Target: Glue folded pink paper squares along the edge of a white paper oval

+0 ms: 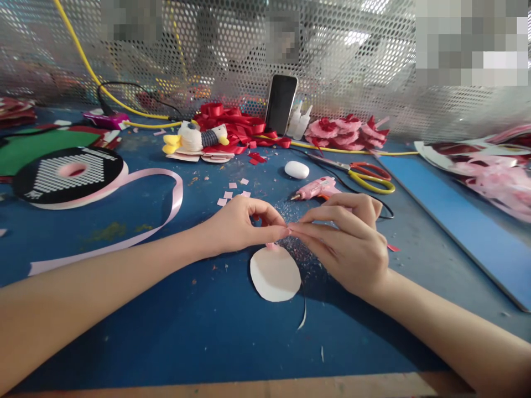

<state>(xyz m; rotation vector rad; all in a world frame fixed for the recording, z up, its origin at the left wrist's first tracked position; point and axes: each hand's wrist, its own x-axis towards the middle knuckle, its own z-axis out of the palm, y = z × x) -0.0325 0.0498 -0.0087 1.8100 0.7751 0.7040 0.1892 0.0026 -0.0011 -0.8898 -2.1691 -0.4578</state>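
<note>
My left hand (244,221) and my right hand (348,237) meet fingertip to fingertip above the table. Both are closed in a pinch on a small pink ribbon piece (289,230), mostly covered by the fingers. Just below them lies a round white paper disc (275,275) with a bit of pink at its top edge. Beyond my fingers are several cut pink ribbon squares (228,195). A pink glue gun (313,189) rests behind my right hand, its handle partly hidden by the fingers.
A ribbon spool (70,177) with a loose pink tail lies left. Scissors (371,177) and a white oval case (296,169) lie behind the hands. A phone (281,105) leans near red ribbon (232,124) and pink flowers (344,132). A blue board (460,226) lies right.
</note>
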